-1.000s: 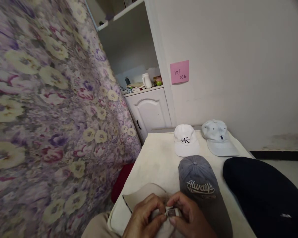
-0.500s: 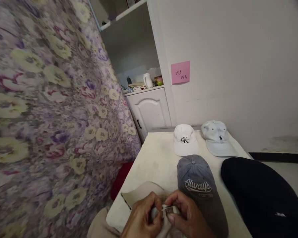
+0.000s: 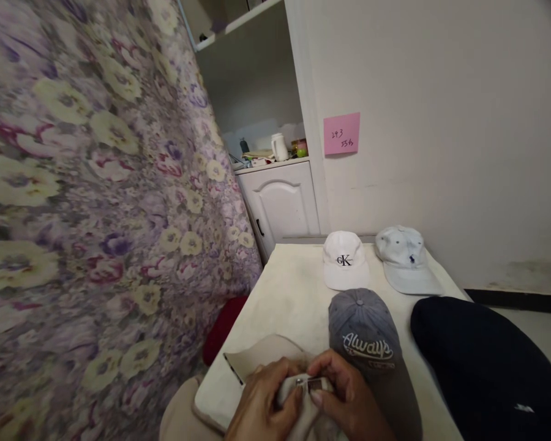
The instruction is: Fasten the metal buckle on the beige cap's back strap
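Flowered curtain across the left. Upper centre of the frame, recessed cabinet with white jug and clutter inside. Lower centre, pale bench; at its near edge, beige cap, pinched at the band by left hand and right hand, close together. Right of centre, pink note on wall; below, on the bench, white cap, grey cap, light-blue cap. Lower right, navy cap.

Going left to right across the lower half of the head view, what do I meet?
Flowered curtain → beige cap, held by left hand then right hand → gray cap → dark blue cap.
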`<action>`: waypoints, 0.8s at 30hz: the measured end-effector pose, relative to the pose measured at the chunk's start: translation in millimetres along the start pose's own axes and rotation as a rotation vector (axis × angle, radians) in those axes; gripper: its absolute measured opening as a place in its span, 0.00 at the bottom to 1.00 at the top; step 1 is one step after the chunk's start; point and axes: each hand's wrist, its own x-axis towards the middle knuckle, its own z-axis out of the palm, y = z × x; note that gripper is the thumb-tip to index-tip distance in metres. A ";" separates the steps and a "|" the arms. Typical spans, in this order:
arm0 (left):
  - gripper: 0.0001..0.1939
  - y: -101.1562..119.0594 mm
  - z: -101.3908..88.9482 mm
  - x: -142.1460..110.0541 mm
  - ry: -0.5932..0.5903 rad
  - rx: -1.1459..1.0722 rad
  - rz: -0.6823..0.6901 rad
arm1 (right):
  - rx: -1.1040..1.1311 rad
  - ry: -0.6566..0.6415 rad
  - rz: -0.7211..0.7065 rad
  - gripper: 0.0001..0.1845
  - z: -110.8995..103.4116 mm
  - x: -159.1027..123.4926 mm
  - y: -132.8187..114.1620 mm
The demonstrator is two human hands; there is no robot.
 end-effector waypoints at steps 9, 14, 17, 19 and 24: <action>0.09 5.7 2.9 0.4 -0.047 0.045 0.022 | -0.152 0.011 0.052 0.09 -1.6 0.4 -9.1; 0.06 8.2 1.9 -1.7 -0.024 0.056 -0.021 | -0.146 0.003 0.047 0.08 2.1 2.3 -5.6; 0.04 7.9 2.9 -0.4 -0.020 0.078 -0.043 | -0.130 -0.026 0.058 0.08 3.5 1.9 -8.0; 0.05 4.4 3.3 0.5 -0.014 0.092 -0.017 | -0.109 -0.022 0.070 0.08 2.6 1.1 -10.7; 0.22 -10.4 2.3 -4.5 0.124 0.171 0.263 | 0.091 0.035 0.096 0.11 -1.5 1.2 -6.1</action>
